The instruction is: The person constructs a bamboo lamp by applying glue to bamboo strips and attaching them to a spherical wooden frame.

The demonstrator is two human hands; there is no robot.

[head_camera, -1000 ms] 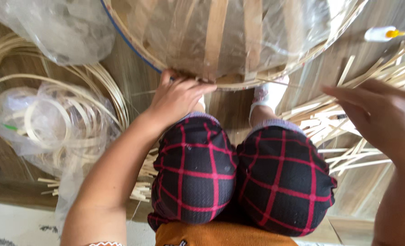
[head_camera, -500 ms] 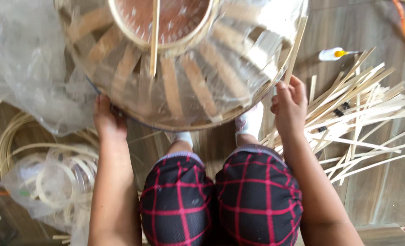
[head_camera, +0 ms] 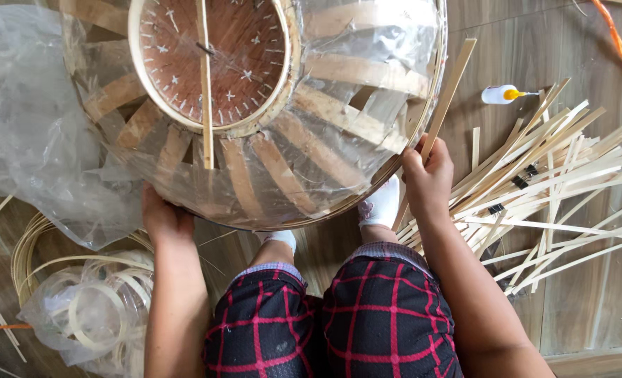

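A home craft workshop, judging by the wooden plank floor (head_camera: 591, 308) that was strewn with loose bamboo strips (head_camera: 556, 189), coiled cane hoops in a plastic bag (head_camera: 90, 315), a small glue bottle (head_camera: 501, 94) and a half-built bamboo basket frame (head_camera: 311, 133)

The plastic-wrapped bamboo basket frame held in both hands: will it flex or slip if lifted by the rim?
The basket frame probably stays fairly stiff and light: spaced slats with open gaps. The clear wrap looks slippery and loose. Both the left hand and right hand grip the rim.
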